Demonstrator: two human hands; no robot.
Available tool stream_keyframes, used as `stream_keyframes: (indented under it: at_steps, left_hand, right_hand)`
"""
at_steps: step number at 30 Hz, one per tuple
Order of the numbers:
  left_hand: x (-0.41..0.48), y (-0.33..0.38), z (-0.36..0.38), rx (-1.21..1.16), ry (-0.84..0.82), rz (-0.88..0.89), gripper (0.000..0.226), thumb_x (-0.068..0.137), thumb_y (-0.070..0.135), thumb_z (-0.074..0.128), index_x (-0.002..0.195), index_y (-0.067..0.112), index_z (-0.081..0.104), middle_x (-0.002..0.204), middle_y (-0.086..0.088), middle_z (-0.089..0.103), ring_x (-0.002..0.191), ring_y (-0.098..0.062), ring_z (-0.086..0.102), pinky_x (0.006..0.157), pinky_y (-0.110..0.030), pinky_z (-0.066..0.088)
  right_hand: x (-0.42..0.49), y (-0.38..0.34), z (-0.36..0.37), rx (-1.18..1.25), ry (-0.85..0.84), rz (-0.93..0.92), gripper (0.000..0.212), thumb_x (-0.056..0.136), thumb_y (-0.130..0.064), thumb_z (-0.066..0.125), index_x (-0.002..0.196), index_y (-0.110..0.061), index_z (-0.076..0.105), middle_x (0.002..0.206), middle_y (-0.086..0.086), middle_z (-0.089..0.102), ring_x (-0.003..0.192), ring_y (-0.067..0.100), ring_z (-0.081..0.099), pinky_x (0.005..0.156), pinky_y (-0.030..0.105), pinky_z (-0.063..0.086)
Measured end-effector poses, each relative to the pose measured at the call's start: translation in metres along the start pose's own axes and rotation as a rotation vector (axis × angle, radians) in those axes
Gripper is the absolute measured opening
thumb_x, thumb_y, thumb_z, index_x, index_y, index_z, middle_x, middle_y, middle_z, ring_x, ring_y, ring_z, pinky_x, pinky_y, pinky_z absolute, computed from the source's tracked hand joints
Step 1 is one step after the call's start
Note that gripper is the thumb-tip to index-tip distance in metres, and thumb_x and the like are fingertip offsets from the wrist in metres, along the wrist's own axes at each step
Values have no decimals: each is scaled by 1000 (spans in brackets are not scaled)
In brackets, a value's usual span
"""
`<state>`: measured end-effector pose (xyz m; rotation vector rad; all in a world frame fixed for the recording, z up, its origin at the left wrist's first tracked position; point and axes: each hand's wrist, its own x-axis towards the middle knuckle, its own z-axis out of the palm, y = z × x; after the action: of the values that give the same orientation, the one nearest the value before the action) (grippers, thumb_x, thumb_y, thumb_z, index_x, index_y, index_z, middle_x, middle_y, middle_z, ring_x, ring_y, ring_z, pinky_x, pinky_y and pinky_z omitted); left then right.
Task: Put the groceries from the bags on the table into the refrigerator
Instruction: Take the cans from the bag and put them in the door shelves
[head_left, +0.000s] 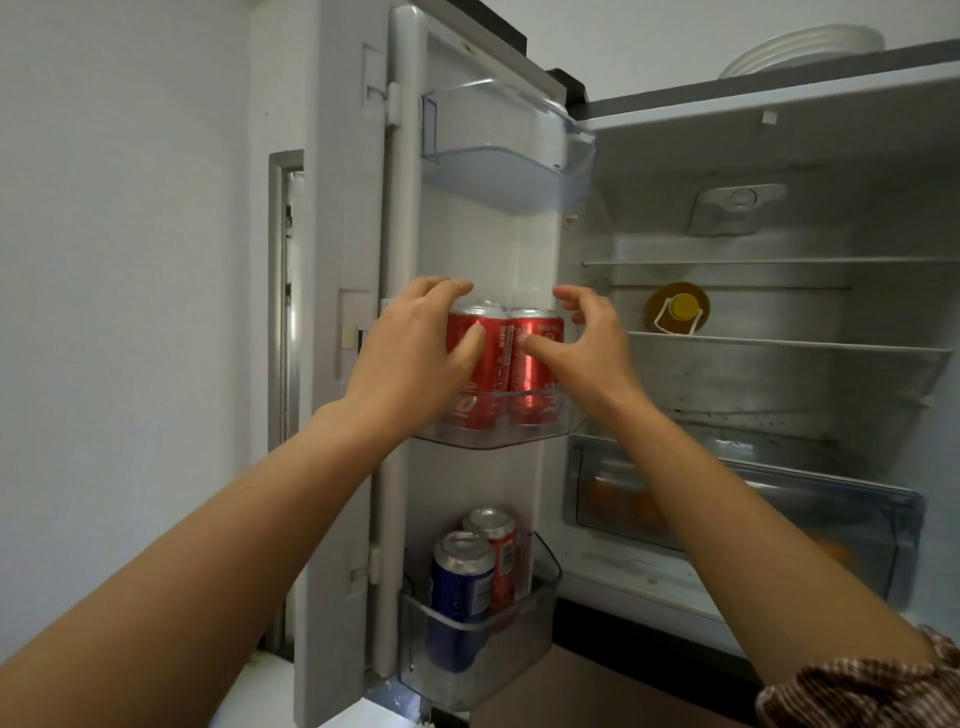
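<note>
The left hand (415, 358) grips the left can (494, 371), the right hand (587, 348) the right can (532, 376), both in the middle door bin (498, 441).

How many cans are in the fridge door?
4. Middle bin: left red can in the left hand, right red can in the right hand. Bottom bin: blue can, lower red can. More may hide behind.

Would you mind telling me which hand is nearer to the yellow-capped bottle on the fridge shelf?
Right. The right hand, on the right red can, is left of the yellow-capped bottle; the left hand, on the left red can, is farther left.
</note>
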<state>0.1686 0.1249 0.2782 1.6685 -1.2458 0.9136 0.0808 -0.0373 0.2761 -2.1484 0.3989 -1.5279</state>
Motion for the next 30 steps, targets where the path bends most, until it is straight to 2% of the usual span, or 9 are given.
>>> stream_keyframes:
  at_steps: [3,6,8,11,14,18,22,30]
  left_hand:
    - [-7,-11,-20,-14,86,44,35,91,23,57,125,15,58,126,-2,56,114,-18,52,93,-25,40]
    - [-19,-36,-51,77,159,50,31,91,21,56,122,16,59,122,-2,56,115,-17,48,88,-19,35]
    - [-31,-60,-75,122,170,1,32,91,21,55,123,18,58,122,-1,55,117,-16,46,87,-20,35]
    - [-56,-102,-115,221,121,-112,36,92,24,54,128,18,53,130,-2,52,123,-18,43,93,-28,38]
    - [-92,-149,-164,318,41,-250,42,94,27,51,134,17,47,138,-3,46,128,-20,38,96,-32,38]
    - [-152,-218,-246,450,-67,-393,45,95,30,47,138,17,42,143,-4,42,132,-21,33,99,-37,37]
    - [-217,-284,-325,567,-168,-513,46,97,31,42,140,15,38,146,-7,38,135,-24,29,104,-41,34]
    - [-339,-392,-447,664,-282,-842,51,98,34,34,144,13,32,150,-8,32,138,-26,26,109,-44,30]
  right_hand:
    - [-12,-28,6,-44,85,-178,45,78,-23,73,119,-16,57,111,-7,52,108,13,50,92,33,47]
    - [-29,-65,22,-66,67,-310,37,80,-19,71,115,-12,59,107,-8,53,103,10,50,85,19,40]
    - [-41,-92,42,-64,44,-394,38,80,-19,71,115,-10,60,107,-5,56,103,12,51,85,14,38]
    - [-62,-130,86,-25,-31,-464,41,81,-20,70,118,-8,59,114,4,61,106,14,52,89,18,42]
    - [-94,-169,145,-19,-140,-467,44,82,-22,68,123,-10,57,119,4,61,112,18,53,93,29,45]
    - [-153,-222,235,-72,-345,-411,51,86,-29,64,133,-13,51,132,3,53,125,19,44,103,32,37]
    - [-221,-276,329,-132,-533,-373,55,90,-37,55,139,-17,42,141,3,43,132,22,36,105,40,32]
    - [-340,-366,486,-167,-860,-370,58,92,-40,50,143,-16,34,145,5,36,132,26,31,106,45,28]
